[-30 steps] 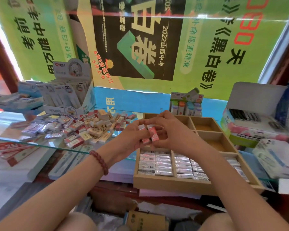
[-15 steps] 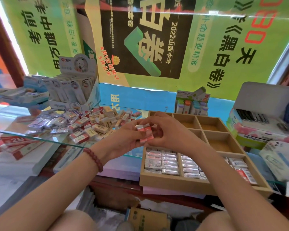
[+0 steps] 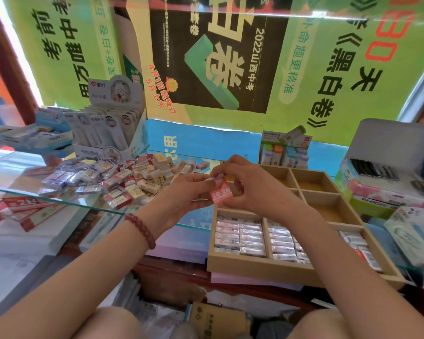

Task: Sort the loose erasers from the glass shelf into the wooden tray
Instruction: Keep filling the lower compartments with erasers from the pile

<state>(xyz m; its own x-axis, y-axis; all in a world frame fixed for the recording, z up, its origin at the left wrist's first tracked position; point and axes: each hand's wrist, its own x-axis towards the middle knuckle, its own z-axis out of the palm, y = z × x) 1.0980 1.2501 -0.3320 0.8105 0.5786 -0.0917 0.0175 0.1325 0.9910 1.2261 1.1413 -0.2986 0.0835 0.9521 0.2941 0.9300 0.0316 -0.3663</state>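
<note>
A heap of loose erasers (image 3: 123, 178) lies on the glass shelf (image 3: 15, 177) at the left. The wooden tray (image 3: 262, 264) with several compartments stands at the right; its near compartments hold rows of wrapped erasers (image 3: 240, 237). My left hand (image 3: 181, 199) and my right hand (image 3: 252, 187) meet above the tray's far left corner. Both pinch a small bunch of pink 2B erasers (image 3: 221, 190) between them. The far compartments hold nothing that I can see.
A white display box of correction tapes (image 3: 108, 133) stands behind the heap. A small box of coloured bottles (image 3: 283, 152) sits behind the tray. Open stationery boxes (image 3: 387, 177) crowd the right side. Red 2B boxes (image 3: 25, 209) lie under the shelf at the left.
Both hands have stayed together above the tray. The pink erasers have turned so that their 2B labels face me.
</note>
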